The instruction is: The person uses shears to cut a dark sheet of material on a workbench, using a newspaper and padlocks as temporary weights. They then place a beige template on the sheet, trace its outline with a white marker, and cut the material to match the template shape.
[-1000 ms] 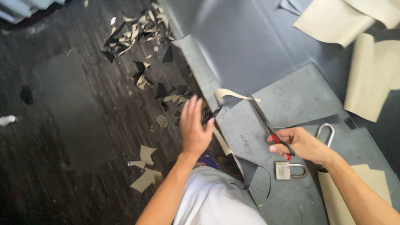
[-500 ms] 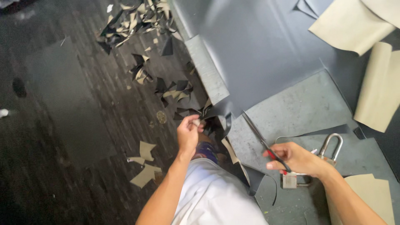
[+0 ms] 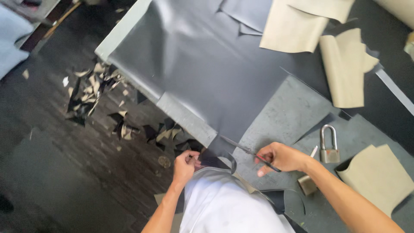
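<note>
My right hand [image 3: 282, 157] grips a pair of scissors [image 3: 246, 150] whose blades point left into the near edge of a large dark leather sheet [image 3: 202, 60] spread on the grey table [image 3: 289, 116]. My left hand [image 3: 184, 166] pinches a dark leather strip [image 3: 215, 159] that hangs off the table's edge, just left of the blades. My white shirt [image 3: 224, 203] fills the bottom centre.
Two metal padlocks [image 3: 330, 144] [image 3: 307, 184] lie on the table right of my right hand. Beige-backed leather pieces [image 3: 345, 69] [image 3: 377, 177] lie to the right and at the back. Leather scraps [image 3: 92, 92] litter the dark wooden floor on the left.
My left hand, open and raised a second ago, came down and pinched the dark strip at the table edge. My right hand moved the scissors left, to the sheet's near edge.
</note>
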